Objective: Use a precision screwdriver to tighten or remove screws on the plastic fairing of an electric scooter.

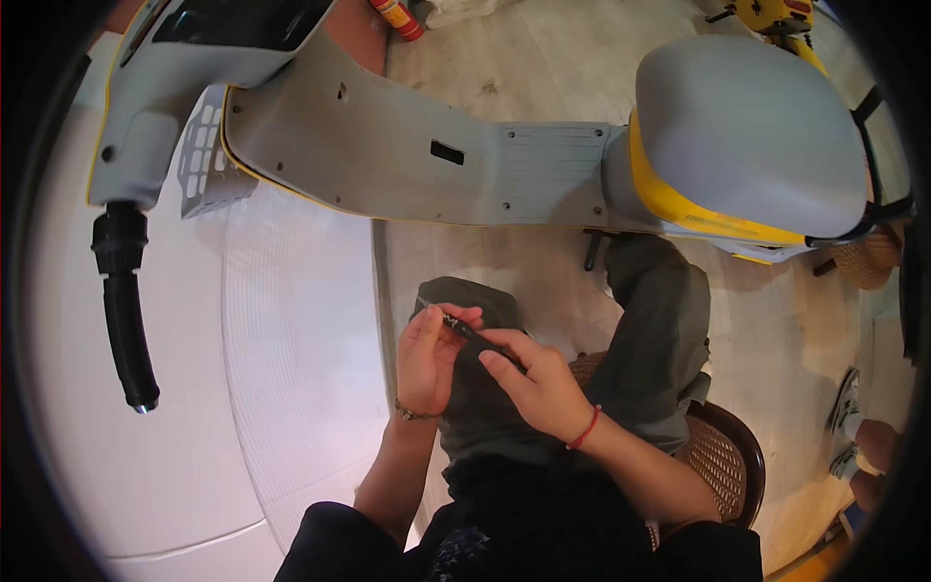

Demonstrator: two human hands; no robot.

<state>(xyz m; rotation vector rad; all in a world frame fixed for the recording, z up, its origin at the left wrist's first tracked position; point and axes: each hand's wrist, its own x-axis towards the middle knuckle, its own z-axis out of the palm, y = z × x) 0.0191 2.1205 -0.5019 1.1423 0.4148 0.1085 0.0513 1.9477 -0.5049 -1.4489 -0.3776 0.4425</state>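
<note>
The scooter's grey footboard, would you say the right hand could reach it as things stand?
Probably yes: no obstacle shows between the right hand and the grey footboard ahead of it, though that hand grips the black tool.

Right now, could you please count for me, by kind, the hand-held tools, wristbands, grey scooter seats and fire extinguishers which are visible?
Hand-held tool: 1
Wristbands: 2 (red wristband, dark wristband)
Grey scooter seat: 1
Fire extinguisher: 1
Total: 5
</note>
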